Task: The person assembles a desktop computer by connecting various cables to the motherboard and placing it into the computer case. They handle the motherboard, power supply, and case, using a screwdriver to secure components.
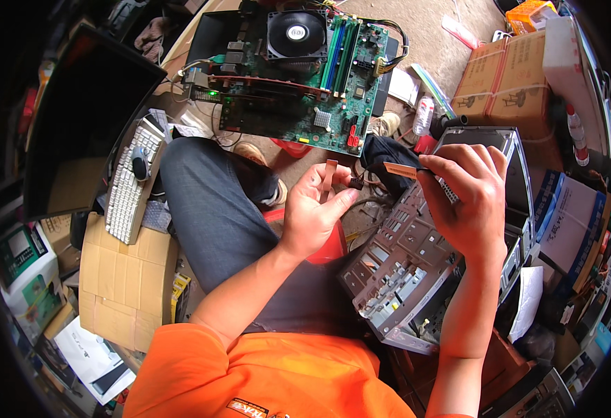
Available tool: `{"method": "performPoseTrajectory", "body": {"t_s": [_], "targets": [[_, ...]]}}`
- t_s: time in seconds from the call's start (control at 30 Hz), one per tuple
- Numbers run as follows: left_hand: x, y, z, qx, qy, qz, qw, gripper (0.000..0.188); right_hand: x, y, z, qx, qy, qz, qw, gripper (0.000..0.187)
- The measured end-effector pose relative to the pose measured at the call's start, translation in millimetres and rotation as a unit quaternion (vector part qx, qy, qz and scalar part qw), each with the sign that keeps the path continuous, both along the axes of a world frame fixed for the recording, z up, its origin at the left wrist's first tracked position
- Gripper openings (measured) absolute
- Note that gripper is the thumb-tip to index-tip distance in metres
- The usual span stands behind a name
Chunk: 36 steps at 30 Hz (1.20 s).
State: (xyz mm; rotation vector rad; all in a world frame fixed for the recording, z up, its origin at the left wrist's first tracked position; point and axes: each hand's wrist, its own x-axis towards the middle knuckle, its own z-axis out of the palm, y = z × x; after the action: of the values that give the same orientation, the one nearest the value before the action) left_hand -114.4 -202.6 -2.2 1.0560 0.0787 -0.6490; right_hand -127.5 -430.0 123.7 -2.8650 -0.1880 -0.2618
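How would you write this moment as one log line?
left hand: holds brown strip | right hand: holds tan strip | motherboard: ahead of hands | case: at person's right

Copper-brown strip [329, 177], green circuit board [305, 108]

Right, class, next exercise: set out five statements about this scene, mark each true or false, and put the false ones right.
1. The right hand holds a flat tan strip. True.
2. The left hand is empty. False: the left hand holds a narrow brown strip.
3. The mouse lies on the cardboard box. False: the mouse lies on the white keyboard.
4. A black fan sits over the green circuit board. True.
5. The dark monitor stands on the person's right. False: the monitor is on the person's left.
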Motion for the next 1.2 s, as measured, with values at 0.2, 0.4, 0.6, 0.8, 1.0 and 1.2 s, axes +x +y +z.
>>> {"method": "performPoseTrajectory", "body": {"t_s": [0.2, 0.4, 0.6, 0.8, 1.0, 1.2], "targets": [[1, 1, -3, 0.028, -0.007, -0.012, 1.0, 0.024, 0, 0, -1, 0.012, -0.001, -0.002, 1.0, 0.015], [-1, 0, -4, 0.035, 0.012, -0.002, 0.999, 0.024, 0, -1, -1, 0.002, 0.015, 0.002, 1.0, 0.013], [-1, -2, -4, 0.036, 0.024, -0.009, 0.999, 0.02, 0, -1, -1, -0.026, 0.062, -0.004, 0.998, 0.013], [-3, -9, -20, 0.061, -0.006, -0.003, 0.998, 0.016, 1, 4, -1, -0.058, 0.124, 0.003, 0.991, 0.013], [-8, -20, -36, 0.042, 0.008, 0.017, 0.999, 0.014, 5, 6, -1, -0.05, 0.202, -0.017, 0.978, 0.013], [-10, -27, -43, 0.071, 0.015, 0.037, 0.997, 0.013, 11, 10, -8, -0.065, 0.219, 0.002, 0.973, 0.006]]}}
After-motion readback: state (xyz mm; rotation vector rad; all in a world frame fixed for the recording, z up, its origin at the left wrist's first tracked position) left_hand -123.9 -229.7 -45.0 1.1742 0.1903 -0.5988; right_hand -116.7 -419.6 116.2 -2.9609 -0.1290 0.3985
